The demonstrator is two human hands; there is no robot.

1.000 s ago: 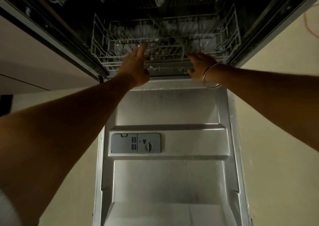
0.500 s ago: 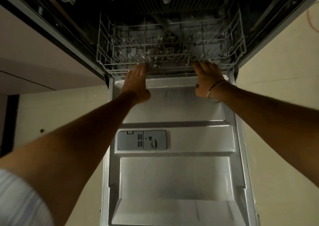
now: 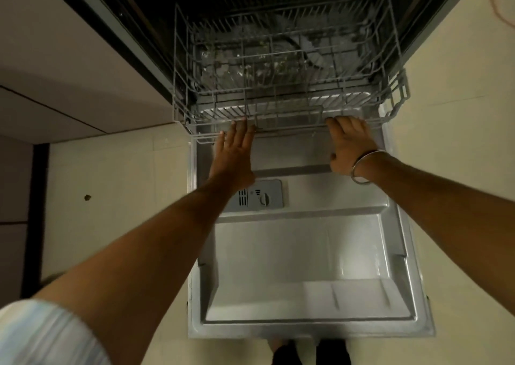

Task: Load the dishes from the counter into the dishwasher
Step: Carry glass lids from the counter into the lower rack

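Dishwasher door [image 3: 301, 253] below hands, rack [image 3: 284, 86] at fingertips [image 3: 242, 126]

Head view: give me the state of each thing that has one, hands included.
Door: fully open, lying flat.
Lower rack: partly out over the door, no dishes visible in it.
Dispenser: lid closed.
Left hand: fingers straight, tips at the rack's front rim, no grip.
Right hand: fingers straight, tips at the rack's front rim, no grip.
Bangle: on the right wrist.
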